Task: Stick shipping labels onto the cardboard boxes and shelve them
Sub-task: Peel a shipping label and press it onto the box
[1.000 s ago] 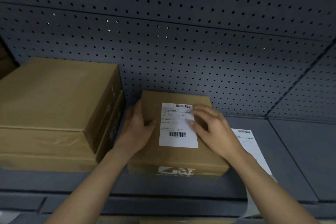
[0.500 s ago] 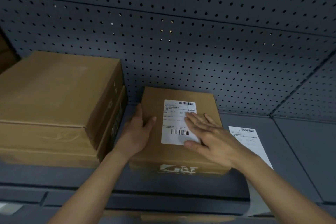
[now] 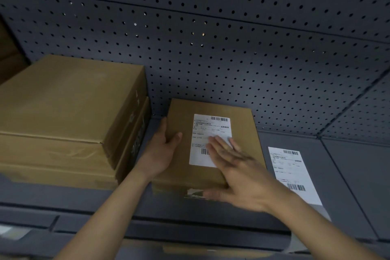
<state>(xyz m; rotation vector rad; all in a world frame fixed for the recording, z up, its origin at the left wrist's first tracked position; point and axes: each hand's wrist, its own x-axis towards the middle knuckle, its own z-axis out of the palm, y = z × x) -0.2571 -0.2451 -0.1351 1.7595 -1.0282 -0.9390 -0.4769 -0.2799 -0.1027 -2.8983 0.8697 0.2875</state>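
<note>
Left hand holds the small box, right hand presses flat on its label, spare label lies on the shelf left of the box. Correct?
No: the head view shows the spare label on the shelf right of the small box, not left. The left hand does hold the box, and the right hand presses flat on its label.

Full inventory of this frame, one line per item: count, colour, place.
small cardboard box: 1, brown, centre of the shelf
shipping label: 1, white, stuck on top of the small cardboard box
loose label sheet: 1, white, flat on the shelf, right of that box
large cardboard boxes: 2, brown, stacked at left
pegboard panel: 1, dark grey, behind
shelf: 1, dark grey, under everything
left hand: grips the box's left edge
right hand: fingers flat on the shipping label
</note>
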